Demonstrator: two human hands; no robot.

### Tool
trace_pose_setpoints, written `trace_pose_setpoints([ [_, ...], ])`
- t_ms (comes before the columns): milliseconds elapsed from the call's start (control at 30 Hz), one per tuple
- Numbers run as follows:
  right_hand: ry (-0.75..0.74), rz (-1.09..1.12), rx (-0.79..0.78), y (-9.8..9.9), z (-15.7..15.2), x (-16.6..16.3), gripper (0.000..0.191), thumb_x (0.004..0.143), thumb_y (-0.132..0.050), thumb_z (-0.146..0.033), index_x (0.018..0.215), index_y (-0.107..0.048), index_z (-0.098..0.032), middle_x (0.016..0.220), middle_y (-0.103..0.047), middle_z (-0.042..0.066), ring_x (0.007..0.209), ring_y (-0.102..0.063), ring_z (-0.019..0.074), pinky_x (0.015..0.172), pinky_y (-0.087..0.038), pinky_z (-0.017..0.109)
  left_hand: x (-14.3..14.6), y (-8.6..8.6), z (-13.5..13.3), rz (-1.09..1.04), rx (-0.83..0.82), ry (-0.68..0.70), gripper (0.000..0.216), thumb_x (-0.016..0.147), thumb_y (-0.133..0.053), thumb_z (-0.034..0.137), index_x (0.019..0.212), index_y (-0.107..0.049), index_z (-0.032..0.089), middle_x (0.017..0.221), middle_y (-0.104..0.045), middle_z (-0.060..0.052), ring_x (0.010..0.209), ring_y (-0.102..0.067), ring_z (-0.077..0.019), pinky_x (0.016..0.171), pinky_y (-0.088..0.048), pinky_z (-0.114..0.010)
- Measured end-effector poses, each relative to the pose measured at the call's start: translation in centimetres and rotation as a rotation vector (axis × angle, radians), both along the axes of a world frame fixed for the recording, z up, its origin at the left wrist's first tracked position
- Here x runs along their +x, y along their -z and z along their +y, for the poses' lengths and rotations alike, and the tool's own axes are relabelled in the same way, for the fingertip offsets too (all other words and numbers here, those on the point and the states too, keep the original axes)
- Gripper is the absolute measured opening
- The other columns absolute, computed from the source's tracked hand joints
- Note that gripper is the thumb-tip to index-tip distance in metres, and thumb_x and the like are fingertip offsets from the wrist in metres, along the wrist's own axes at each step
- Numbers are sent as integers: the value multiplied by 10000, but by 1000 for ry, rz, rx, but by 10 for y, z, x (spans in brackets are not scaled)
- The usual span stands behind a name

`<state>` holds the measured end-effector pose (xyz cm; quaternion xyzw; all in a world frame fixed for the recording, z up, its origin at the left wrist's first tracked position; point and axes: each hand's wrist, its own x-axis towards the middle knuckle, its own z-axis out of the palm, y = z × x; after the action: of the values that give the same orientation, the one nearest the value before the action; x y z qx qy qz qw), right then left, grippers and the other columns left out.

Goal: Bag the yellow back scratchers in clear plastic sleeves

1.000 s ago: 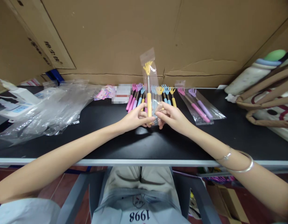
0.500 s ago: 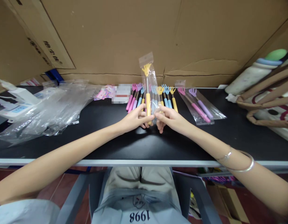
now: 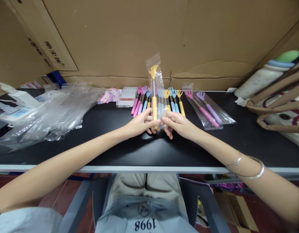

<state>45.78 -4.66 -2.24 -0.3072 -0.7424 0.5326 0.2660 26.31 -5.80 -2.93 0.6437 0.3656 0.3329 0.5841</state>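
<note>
A yellow back scratcher (image 3: 154, 105) stands upright inside a clear plastic bag (image 3: 159, 76), its claw end up. My left hand (image 3: 144, 123) is closed around the lower handle through the plastic. At the bag's right lower edge, my right hand (image 3: 175, 122) pinches the film between thumb and fingers. Behind them lies a row of loose back scratchers in pink, purple, blue and yellow, such as a blue one (image 3: 173, 105). To the right are a pink back scratcher (image 3: 207, 116) and a purple back scratcher (image 3: 212, 111) in clear bags.
A pile of clear bags (image 3: 59, 113) covers the table's left side, beside a white power strip (image 3: 20, 108). Colourful cards (image 3: 110, 96) lie at the back. A bottle (image 3: 257, 79) and a brown-handled bag (image 3: 272, 106) stand at right. A cardboard wall (image 3: 127, 38) closes the back.
The bagged yellow back scratcher has shifted very slightly right in view. Both hands keep their grip, and my right hand has moved a touch to the right.
</note>
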Motion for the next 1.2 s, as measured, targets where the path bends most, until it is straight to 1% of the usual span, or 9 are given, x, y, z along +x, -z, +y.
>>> trace_pose_setpoints([
  [267,57,-33,55,-3,0,1,443,828,-561,-617,846,-505,-178,511,-545,-58,414,-549,87,427,-456,198,1,-2,-2,-7,13,-41,496,760,-705,458,1060,-441,165,714,-642,24,665,-640,-106,564,-499,-185],
  [367,60,-50,43,-3,-1,-1,426,773,-656,-566,880,-513,-180,581,-567,-50,471,-557,84,454,-486,204,3,-2,-2,-8,33,-76,549,722,-728,487,1068,-448,164,692,-631,32,655,-634,-107,562,-494,-186],
  [500,78,-48,56,-3,-4,-4,390,723,-726,-487,842,-519,-178,652,-597,-28,513,-557,84,463,-502,212,6,-1,-1,-1,59,-130,609,657,-768,506,1063,-475,159,702,-625,36,643,-617,-98,554,-481,-181],
  [667,129,-11,106,-5,-4,-4,352,743,-710,-473,794,-549,-164,652,-623,-6,535,-582,94,519,-511,232,5,-1,1,12,78,-162,556,638,-757,555,928,-537,135,728,-651,-7,671,-620,-115,542,-452,-181],
  [800,164,14,142,-5,-4,-3,327,726,-741,-435,782,-567,-165,693,-625,-5,576,-607,103,560,-520,242,3,-1,1,20,67,-179,480,678,-749,520,882,-535,142,755,-663,-19,679,-625,-116,525,-449,-171],
  [867,148,20,95,-4,-5,-3,336,725,-748,-430,799,-549,-170,682,-613,-16,588,-624,109,566,-529,242,3,-1,0,2,53,-179,461,689,-748,509,865,-525,145,701,-638,2,608,-599,-92,518,-464,-173],
  [967,65,52,-37,-1,-5,-5,376,746,-731,-445,864,-482,-189,702,-640,-23,583,-652,114,558,-546,244,5,-2,-2,-37,23,-167,494,648,-784,502,843,-499,149,602,-581,42,506,-539,-61,483,-466,-165],
  [1100,0,107,-108,0,-7,-7,464,736,-747,-432,959,-401,-216,747,-686,-30,569,-675,118,530,-544,227,8,-3,-2,-63,3,-179,561,567,-842,481,847,-489,148,562,-560,56,506,-546,-71,446,-456,-152],
  [1200,-3,123,-144,-2,-9,-8,482,738,-747,-416,986,-381,-223,726,-676,-51,544,-670,117,526,-549,236,6,-2,-2,-47,2,-168,563,605,-814,507,898,-497,143,580,-580,46,521,-565,-79,463,-469,-161],
])
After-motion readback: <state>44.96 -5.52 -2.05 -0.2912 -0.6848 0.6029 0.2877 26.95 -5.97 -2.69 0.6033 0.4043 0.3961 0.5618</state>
